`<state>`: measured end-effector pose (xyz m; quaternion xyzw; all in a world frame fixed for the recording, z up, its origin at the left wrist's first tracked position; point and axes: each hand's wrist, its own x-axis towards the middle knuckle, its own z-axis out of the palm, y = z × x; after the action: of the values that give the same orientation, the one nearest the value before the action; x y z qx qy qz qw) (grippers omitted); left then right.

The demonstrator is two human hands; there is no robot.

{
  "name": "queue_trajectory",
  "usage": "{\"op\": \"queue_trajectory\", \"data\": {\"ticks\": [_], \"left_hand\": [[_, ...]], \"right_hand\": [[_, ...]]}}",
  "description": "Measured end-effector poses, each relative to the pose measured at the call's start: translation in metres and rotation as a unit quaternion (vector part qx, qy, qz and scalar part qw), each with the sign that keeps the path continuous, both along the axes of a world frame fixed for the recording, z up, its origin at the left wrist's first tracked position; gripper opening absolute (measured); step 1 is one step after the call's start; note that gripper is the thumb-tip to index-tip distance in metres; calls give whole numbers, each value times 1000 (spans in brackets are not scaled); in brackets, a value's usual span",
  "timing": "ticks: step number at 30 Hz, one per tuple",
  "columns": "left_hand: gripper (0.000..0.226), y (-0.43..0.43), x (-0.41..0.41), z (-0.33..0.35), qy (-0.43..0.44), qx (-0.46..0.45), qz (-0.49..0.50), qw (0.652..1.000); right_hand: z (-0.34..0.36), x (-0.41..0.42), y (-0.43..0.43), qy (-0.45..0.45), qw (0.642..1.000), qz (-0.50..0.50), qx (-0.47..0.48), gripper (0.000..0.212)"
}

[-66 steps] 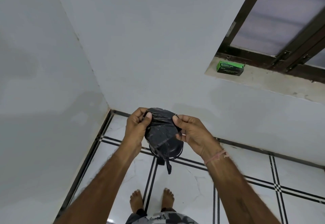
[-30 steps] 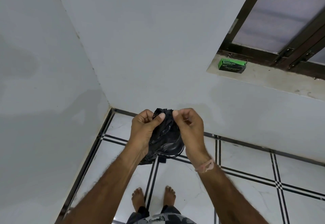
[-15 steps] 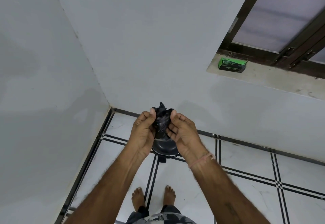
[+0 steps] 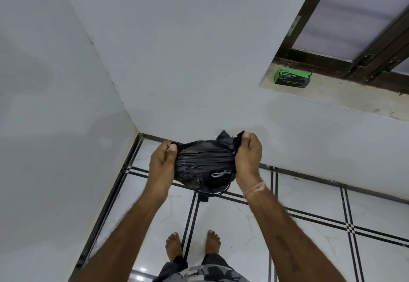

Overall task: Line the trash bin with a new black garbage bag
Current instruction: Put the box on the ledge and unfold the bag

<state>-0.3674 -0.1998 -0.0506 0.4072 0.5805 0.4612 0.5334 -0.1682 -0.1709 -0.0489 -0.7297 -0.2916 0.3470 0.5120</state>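
and the hands have come apart: half a second ago they were bunched close together around a crumpled wad, and now the black garbage bag [image 4: 203,162] is pulled out wide between them. the left grip [image 4: 162,162] pinches the bag's left edge, thumb pressed over the plastic against curled fingers. the right grip [image 4: 247,158] is closed on the bag's right edge, a little higher, with a ragged tuft of plastic sticking up just beside its thumb. a pale band [image 4: 254,188] sits on the right wrist.

the bag is held up in the air in front of the person, crinkled and only partly spread. it hangs right over the trash bin [image 4: 204,197], which is down on the floor [image 4: 232,226] near the corner of the room. only a dark curved edge and a small dark bit of the bin peek out below the plastic.

bare feet [image 4: 174,246] stand on the white tiles with black lines. up on the window sill [image 4: 332,96], well apart from the action, sits a green box [image 4: 291,78] printed with "garbage bags".
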Motion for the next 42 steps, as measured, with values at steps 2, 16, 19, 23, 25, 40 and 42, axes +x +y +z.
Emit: {"op": "queue_trajectory", "data": {"ticks": [2,16,19,23,25,40,42], "left_hand": [[24,-1,-6,4,69,51,-13,996],[28,26,54,53,-91,-51,-255,961],[34,25,75,52,-126,-65,-157,977],[28,31,96,53,-165,-90,-35,981],[23,35,95,51,-223,-118,-17,967],[53,38,81,28,-371,-226,103,895],[50,41,76,26,-350,-232,98,902]], "right_hand": [[0,8,2,15,999,30,14,39],[40,23,21,87,962,254,43,39],[38,33,23,-139,963,221,65,14],[57,38,-1,-20,973,212,94,24],[58,28,-7,136,946,290,42,27],[43,61,29,425,897,15,-119,33],[41,65,30,415,902,16,-120,33]]}}
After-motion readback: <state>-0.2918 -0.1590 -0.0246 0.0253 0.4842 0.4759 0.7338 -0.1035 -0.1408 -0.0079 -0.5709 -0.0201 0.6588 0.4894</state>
